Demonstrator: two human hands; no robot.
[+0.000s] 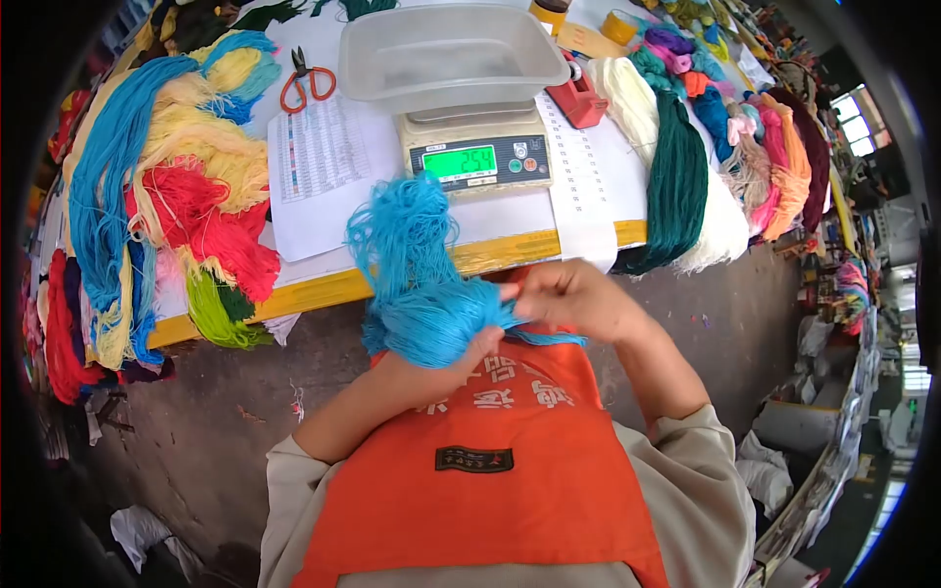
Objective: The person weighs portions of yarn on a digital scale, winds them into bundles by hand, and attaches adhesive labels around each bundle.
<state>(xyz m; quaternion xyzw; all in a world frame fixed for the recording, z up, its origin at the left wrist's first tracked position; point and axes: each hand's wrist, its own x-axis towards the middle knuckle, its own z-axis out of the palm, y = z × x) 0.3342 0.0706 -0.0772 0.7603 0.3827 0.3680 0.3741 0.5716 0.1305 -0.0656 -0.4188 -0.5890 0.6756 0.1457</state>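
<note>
A bright blue skein of yarn (431, 318) hangs over the table's front edge, its loose upper strands (404, 220) lying just before the scale. My left hand (446, 370) grips the bundle from below, mostly covered by the yarn. At the bundle's right end, my right hand (569, 299) pinches some strands between thumb and fingers. Behind the yarn stands a digital scale (470, 147) with a lit green display. A translucent plastic tub (451, 59) rests on top of it.
Red-handled snips (308, 86) and a printed sheet (319, 147) lie left of the scale. Colourful yarn skeins (196, 186) cover the left side; a dark green skein (676, 186) and others hang on the right. A red tape dispenser (576, 96) stands beside a paper strip (578, 186).
</note>
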